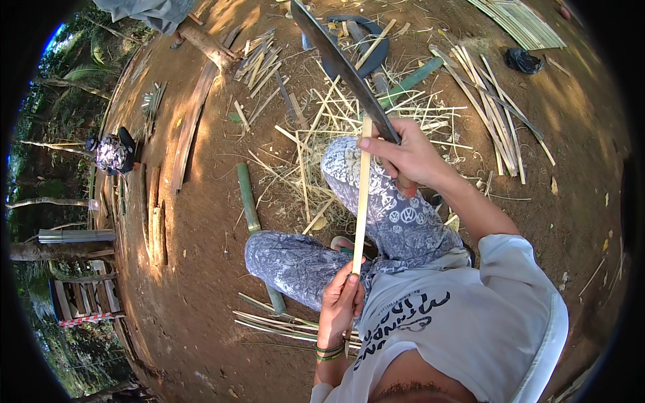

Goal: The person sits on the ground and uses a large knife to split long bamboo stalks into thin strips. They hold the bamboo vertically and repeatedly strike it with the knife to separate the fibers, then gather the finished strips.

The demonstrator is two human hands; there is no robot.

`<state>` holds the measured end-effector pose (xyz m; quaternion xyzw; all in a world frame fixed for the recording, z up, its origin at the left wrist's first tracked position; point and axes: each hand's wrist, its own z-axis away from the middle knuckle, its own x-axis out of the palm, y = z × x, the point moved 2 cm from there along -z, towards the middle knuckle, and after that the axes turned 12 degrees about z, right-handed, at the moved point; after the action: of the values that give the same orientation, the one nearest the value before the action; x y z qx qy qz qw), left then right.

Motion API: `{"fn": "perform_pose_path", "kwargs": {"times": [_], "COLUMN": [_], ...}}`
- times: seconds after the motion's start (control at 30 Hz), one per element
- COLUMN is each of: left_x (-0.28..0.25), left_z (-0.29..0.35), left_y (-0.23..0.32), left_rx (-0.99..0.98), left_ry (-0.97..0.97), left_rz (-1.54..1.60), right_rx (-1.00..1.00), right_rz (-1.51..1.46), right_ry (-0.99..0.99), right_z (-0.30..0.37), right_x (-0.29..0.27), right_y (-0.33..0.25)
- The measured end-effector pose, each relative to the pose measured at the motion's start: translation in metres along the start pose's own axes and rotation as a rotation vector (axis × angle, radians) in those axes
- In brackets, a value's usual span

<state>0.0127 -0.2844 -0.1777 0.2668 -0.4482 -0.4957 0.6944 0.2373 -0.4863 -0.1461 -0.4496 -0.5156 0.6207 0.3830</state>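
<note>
Gripping one machete, one strip

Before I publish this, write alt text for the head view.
Seen from above, the right hand holds a machete at the upper end of a pale bamboo strip, and the left hand grips the strip lower down. Cut strips and shavings litter the dirt ground near a green bamboo pole.

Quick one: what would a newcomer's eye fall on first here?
The long machete in the right hand, reaching the top edge, probably stands out first. A pale strip runs from the left hand up to the right. A messy tangle of scraps lies upper middle on the ground.
</note>
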Motion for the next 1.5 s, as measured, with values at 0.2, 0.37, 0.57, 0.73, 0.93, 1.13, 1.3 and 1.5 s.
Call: {"fn": "perform_pose_path", "kwargs": {"times": [0.2,0.37,0.57,0.73,0.93,1.13,1.3,1.5], "left_x": [-0.029,-0.051,-0.050,-0.054,-0.051,-0.046,-0.043,-0.051], "left_z": [0.018,0.033,0.029,0.029,0.025,0.027,0.026,0.025], "left_y": [-0.015,-0.016,-0.022,-0.023,-0.026,-0.028,-0.032,-0.028], "left_rx": [0.054,0.034,0.001,-0.053,-0.104,-0.184,-0.178,-0.070], "left_ry": [0.088,0.109,0.023,0.025,0.046,0.015,0.007,0.043], "left_rz": [-0.066,0.095,0.422,0.718,0.732,0.694,0.797,0.698], "right_rx": [-0.066,-0.052,-0.003,-0.001,-0.010,-0.045,-0.044,0.016], "right_rz": [-0.023,-0.420,-0.508,-0.514,-0.523,-0.498,-0.447,-0.487], "right_ry": [0.239,0.115,0.004,0.048,0.100,0.133,0.205,0.230], "right_z": [-0.008,-0.012,-0.017,-0.009,-0.006,-0.002,-0.003,0.000], "right_x": [-0.015,-0.014,-0.006,-0.001,-0.005,-0.003,-0.003,-0.013], "right_y": [-0.018,-0.014,0.000,-0.001,0.010,0.006,0.009,0.013]}}
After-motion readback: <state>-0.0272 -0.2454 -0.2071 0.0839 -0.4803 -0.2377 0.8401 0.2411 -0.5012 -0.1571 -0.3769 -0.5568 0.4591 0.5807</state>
